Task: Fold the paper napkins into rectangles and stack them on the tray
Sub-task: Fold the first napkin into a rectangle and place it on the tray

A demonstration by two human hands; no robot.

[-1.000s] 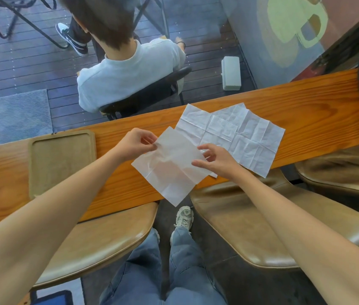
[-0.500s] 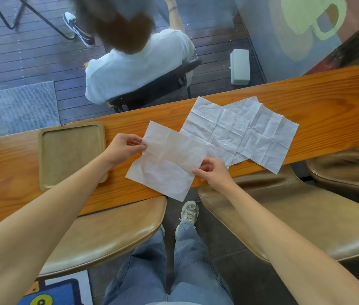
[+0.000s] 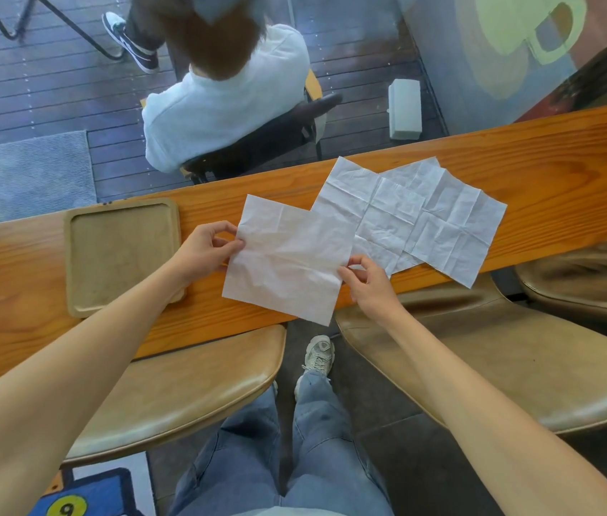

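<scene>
A white paper napkin (image 3: 287, 258) lies open and creased over the near edge of the narrow wooden counter (image 3: 540, 150). My left hand (image 3: 207, 249) pinches its left edge and my right hand (image 3: 363, 281) pinches its right edge. Just to the right, several more unfolded napkins (image 3: 428, 217) overlap flat on the counter. A square wooden tray (image 3: 123, 255) with a raised rim sits on the counter to the left of my left hand, with nothing in it.
Two tan padded stools (image 3: 182, 385) (image 3: 499, 351) stand under the counter's near edge. Beyond the glass a person in a white shirt (image 3: 220, 102) sits on a dark chair. A white box (image 3: 404, 108) lies on the deck outside.
The napkin in my hands has turned from a diamond tilt to nearly square with the counter and has come down onto it. My hands moved apart to its side edges.
</scene>
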